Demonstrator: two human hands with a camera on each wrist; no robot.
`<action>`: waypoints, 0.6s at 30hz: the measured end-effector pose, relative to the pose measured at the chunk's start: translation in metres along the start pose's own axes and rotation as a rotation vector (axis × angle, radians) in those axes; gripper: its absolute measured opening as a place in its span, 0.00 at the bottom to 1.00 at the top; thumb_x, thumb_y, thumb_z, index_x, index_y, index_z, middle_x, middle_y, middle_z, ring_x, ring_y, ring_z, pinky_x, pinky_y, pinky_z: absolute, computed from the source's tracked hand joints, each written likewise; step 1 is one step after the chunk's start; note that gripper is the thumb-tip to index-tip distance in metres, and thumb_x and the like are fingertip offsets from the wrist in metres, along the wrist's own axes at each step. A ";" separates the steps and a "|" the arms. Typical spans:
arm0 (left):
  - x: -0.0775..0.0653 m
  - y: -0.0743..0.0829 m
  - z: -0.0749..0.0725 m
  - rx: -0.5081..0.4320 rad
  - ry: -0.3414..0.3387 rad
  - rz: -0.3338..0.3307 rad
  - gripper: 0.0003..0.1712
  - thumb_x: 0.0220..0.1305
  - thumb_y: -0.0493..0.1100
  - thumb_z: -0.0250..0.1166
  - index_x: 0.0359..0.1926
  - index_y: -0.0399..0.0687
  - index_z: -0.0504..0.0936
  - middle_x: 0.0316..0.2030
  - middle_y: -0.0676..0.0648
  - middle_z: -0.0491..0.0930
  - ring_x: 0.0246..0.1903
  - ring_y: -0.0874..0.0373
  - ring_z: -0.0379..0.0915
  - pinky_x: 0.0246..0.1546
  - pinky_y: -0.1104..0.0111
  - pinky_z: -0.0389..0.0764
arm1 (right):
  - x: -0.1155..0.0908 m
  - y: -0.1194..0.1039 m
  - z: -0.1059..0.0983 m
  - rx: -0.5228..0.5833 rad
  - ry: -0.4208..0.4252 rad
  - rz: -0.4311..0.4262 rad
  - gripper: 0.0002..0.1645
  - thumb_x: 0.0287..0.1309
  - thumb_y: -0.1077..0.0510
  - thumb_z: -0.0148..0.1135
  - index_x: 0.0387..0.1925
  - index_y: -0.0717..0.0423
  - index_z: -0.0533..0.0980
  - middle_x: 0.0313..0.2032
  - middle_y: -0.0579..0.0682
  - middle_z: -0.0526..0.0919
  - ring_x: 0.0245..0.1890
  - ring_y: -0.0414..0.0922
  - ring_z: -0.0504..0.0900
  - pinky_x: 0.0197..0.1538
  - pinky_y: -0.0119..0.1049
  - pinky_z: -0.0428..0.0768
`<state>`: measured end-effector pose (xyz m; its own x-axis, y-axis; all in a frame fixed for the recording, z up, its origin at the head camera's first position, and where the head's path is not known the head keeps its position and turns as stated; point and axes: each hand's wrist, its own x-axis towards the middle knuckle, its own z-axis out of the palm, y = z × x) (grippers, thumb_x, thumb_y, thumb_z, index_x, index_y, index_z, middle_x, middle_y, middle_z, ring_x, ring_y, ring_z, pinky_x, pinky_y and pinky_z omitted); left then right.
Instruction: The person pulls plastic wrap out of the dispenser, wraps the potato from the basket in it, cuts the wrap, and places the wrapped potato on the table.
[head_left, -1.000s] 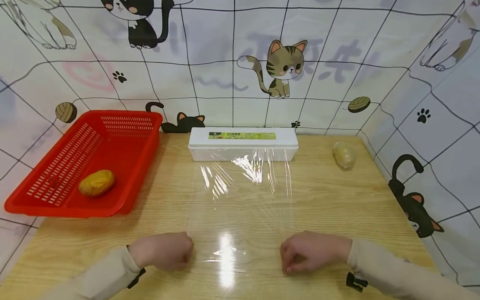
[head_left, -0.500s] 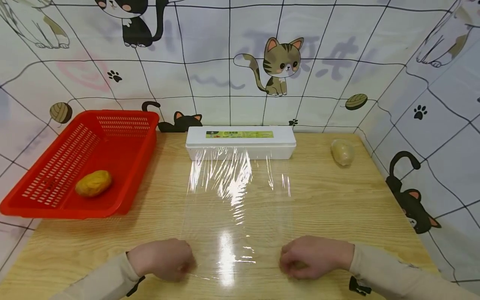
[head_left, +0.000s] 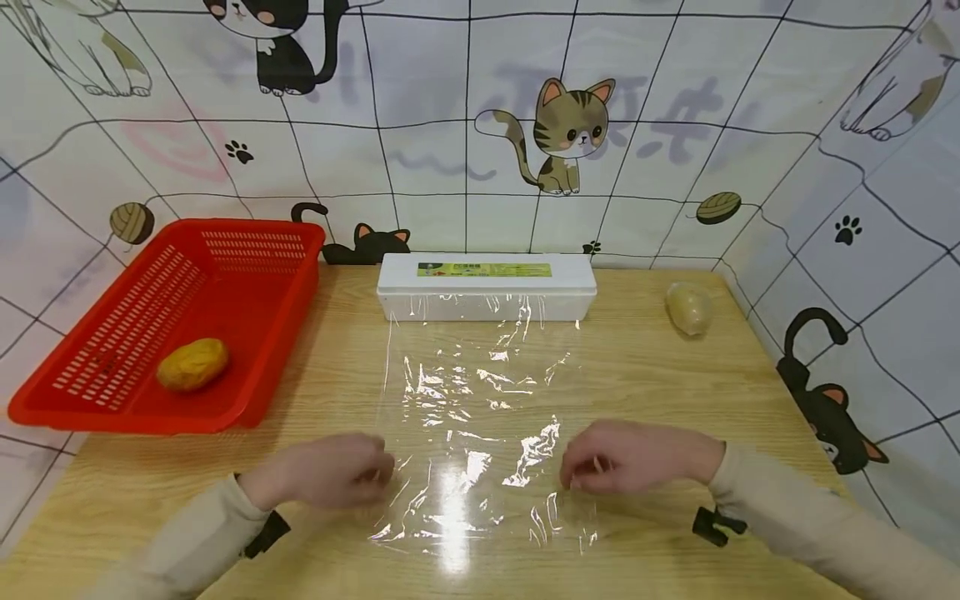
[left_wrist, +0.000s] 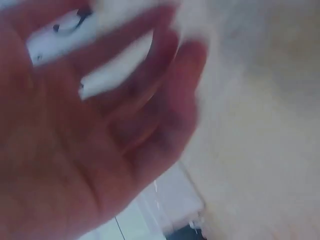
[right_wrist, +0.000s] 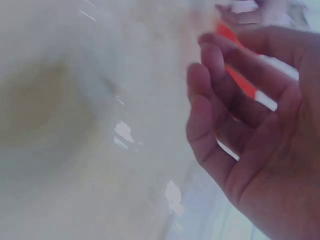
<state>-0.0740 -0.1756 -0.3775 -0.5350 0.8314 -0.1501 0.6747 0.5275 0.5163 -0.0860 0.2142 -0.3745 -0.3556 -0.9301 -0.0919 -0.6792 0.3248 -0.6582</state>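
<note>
Currently, a sheet of clear film (head_left: 480, 417) is spread over the wooden table (head_left: 645, 383), its surface crumpled and crossed by bright glare. With the film's middle taken as the dial and the far wall as twelve, its top end is met at twelve o'clock by the front of a white box (head_left: 487, 287), on whose lid a green label (head_left: 483, 271) is stuck. The film is flanked by the left hand (head_left: 333, 471), slightly blurred, just below nine o'clock, and by the right hand (head_left: 637, 454) at three. In both, the grip is relaxed and the fingers are loosely bent, nothing being seen pinched; whether the film is brushed by the fingertips cannot be told. Both forearms are covered by pale sleeves (head_left: 810, 500). At two o'clock, near the far corner, a pale glossy lump (head_left: 688, 308) is set. At ten, space is taken up by a red perforated basket (head_left: 247, 304), in which a yellow oblong item (head_left: 192, 365) is laid. Behind the box, the far side is closed off by a cat-printed wall covering (head_left: 420, 150).
</note>
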 end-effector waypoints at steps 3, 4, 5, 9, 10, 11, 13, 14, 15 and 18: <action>0.016 -0.028 -0.021 -0.009 0.317 -0.087 0.00 0.61 0.32 0.62 0.33 0.39 0.78 0.28 0.51 0.74 0.29 0.58 0.72 0.31 0.66 0.77 | 0.007 0.011 -0.034 0.023 0.111 0.103 0.08 0.64 0.64 0.57 0.40 0.52 0.81 0.31 0.36 0.80 0.27 0.31 0.74 0.29 0.29 0.76; 0.022 -0.039 -0.027 -0.022 0.415 -0.152 0.02 0.61 0.32 0.62 0.35 0.35 0.78 0.30 0.47 0.75 0.31 0.53 0.74 0.33 0.62 0.79 | 0.009 0.015 -0.044 0.037 0.145 0.149 0.08 0.65 0.64 0.57 0.40 0.52 0.81 0.32 0.37 0.80 0.28 0.33 0.75 0.30 0.30 0.77; 0.028 -0.050 -0.032 -0.035 0.502 -0.215 0.05 0.61 0.31 0.61 0.38 0.32 0.77 0.32 0.42 0.77 0.33 0.49 0.76 0.35 0.59 0.79 | 0.011 0.019 -0.053 0.040 0.181 0.193 0.08 0.65 0.64 0.57 0.40 0.52 0.81 0.33 0.37 0.80 0.29 0.35 0.76 0.31 0.32 0.77; 0.050 -0.091 -0.047 -0.086 0.636 -0.498 0.20 0.63 0.33 0.57 0.54 0.24 0.69 0.44 0.29 0.75 0.43 0.37 0.75 0.46 0.49 0.76 | 0.019 0.037 -0.079 0.012 0.317 0.305 0.07 0.65 0.64 0.58 0.41 0.56 0.80 0.37 0.45 0.82 0.36 0.42 0.78 0.36 0.36 0.78; 0.054 -0.099 -0.051 -0.097 0.632 -0.551 0.24 0.64 0.34 0.57 0.58 0.25 0.66 0.48 0.28 0.74 0.46 0.36 0.74 0.49 0.48 0.75 | 0.022 0.042 -0.084 -0.022 0.346 0.318 0.07 0.64 0.65 0.58 0.42 0.58 0.79 0.38 0.47 0.82 0.37 0.44 0.78 0.37 0.37 0.78; 0.058 -0.105 -0.054 -0.106 0.622 -0.597 0.27 0.64 0.34 0.57 0.62 0.25 0.63 0.51 0.27 0.73 0.48 0.36 0.73 0.50 0.48 0.73 | 0.025 0.048 -0.088 -0.062 0.373 0.325 0.07 0.63 0.66 0.59 0.42 0.60 0.79 0.39 0.49 0.81 0.38 0.46 0.78 0.37 0.38 0.78; 0.066 -0.116 -0.060 -0.126 0.605 -0.652 0.33 0.63 0.35 0.58 0.66 0.27 0.59 0.55 0.27 0.71 0.51 0.36 0.71 0.53 0.48 0.72 | 0.029 0.061 -0.097 -0.130 0.421 0.335 0.10 0.61 0.67 0.60 0.44 0.65 0.77 0.41 0.55 0.80 0.41 0.50 0.77 0.39 0.42 0.79; 0.069 -0.120 -0.062 -0.151 0.601 -0.664 0.35 0.63 0.35 0.59 0.67 0.28 0.58 0.57 0.27 0.69 0.53 0.36 0.70 0.54 0.48 0.71 | 0.031 0.069 -0.100 -0.170 0.444 0.346 0.11 0.60 0.67 0.60 0.45 0.67 0.77 0.41 0.57 0.80 0.42 0.52 0.77 0.41 0.44 0.79; 0.072 -0.124 -0.065 -0.183 0.595 -0.671 0.36 0.63 0.35 0.60 0.68 0.29 0.57 0.58 0.27 0.68 0.54 0.36 0.69 0.55 0.48 0.71 | 0.033 0.076 -0.105 -0.199 0.465 0.361 0.13 0.60 0.67 0.61 0.46 0.68 0.75 0.43 0.59 0.78 0.45 0.55 0.76 0.43 0.46 0.78; 0.080 -0.132 -0.069 -0.261 0.582 -0.637 0.37 0.63 0.36 0.62 0.68 0.28 0.57 0.59 0.28 0.68 0.57 0.36 0.67 0.56 0.49 0.70 | 0.035 0.095 -0.117 -0.254 0.514 0.432 0.18 0.60 0.65 0.61 0.50 0.71 0.72 0.47 0.65 0.73 0.50 0.60 0.72 0.51 0.53 0.73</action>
<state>-0.2412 -0.1903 -0.3991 -0.9887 0.1380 -0.0592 0.0636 0.7422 0.6671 -0.2381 0.2327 -0.3531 -0.8412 -0.5315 0.0997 -0.5159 0.7335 -0.4426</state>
